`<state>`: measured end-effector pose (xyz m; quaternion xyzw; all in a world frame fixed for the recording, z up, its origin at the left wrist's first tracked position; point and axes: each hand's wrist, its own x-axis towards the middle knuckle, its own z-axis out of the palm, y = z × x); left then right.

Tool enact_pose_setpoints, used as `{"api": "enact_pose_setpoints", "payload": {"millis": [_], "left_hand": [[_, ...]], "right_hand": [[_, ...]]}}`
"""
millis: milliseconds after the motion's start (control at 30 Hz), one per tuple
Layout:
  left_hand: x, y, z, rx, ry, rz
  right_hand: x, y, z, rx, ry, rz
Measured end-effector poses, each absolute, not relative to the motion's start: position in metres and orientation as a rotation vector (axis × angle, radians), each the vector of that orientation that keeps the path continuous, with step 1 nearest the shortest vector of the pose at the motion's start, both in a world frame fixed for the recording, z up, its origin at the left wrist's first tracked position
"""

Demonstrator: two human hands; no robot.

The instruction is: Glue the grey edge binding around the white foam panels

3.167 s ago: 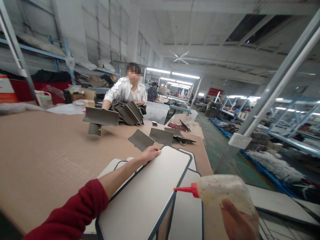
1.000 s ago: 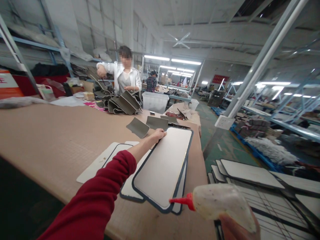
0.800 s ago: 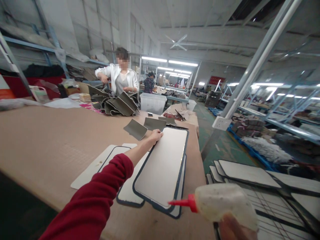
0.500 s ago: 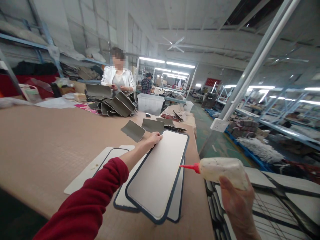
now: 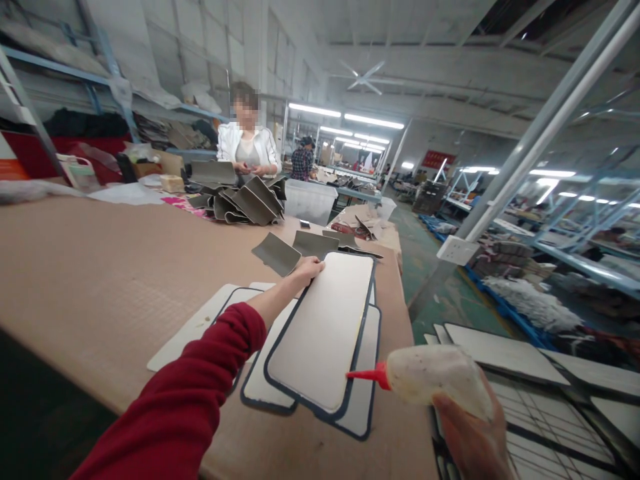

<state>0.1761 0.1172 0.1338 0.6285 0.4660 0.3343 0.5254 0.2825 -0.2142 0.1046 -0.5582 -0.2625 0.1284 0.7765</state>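
A white rectangular panel with rounded corners and a dark border (image 5: 320, 333) lies on top of other similar panels. My left hand (image 5: 307, 269) grips its far left edge, the arm in a red sleeve reaching across the table. In my right hand (image 5: 470, 420) is a translucent squeeze bottle (image 5: 435, 377) tilted sideways. Its red nozzle (image 5: 367, 375) touches or nearly touches the panel's right edge near the lower corner. A thin yellowish line runs along that edge. Beneath, more panels (image 5: 363, 400) stick out on both sides.
Loose grey-green sheets (image 5: 277, 253) lie beyond the panel, with a larger pile (image 5: 250, 200) farther back on the brown table (image 5: 125, 267). A co-worker in a white jacket (image 5: 249, 150) stands behind the pile. More panels (image 5: 505, 350) rest on a rack at right, near a metal post (image 5: 530, 133).
The bottle's nozzle has travelled along the panel's right edge toward the near corner. My left hand keeps its hold on the panel. The whole view has shifted slightly.
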Motion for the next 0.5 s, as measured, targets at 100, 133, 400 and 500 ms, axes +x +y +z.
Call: {"api": "enact_pose_setpoints", "payload": {"millis": [100, 133, 400, 500], "left_hand": [[0.17, 0.121, 0.132, 1.464, 1.122, 0.792], [0.168, 0.122, 0.132, 1.45, 1.125, 0.79], [0.157, 0.131, 0.129, 1.297, 1.185, 0.853], [0.155, 0.136, 0.125, 1.229, 1.2, 0.916]], "right_hand": [[0.268, -0.218, 0.106, -1.204, -0.535, 0.29], [0.266, -0.22, 0.106, -1.206, -0.526, 0.307], [0.267, -0.232, 0.082, -1.244, -0.486, 0.459], [0.271, -0.228, 0.075, -1.151, -0.476, 0.454]]}}
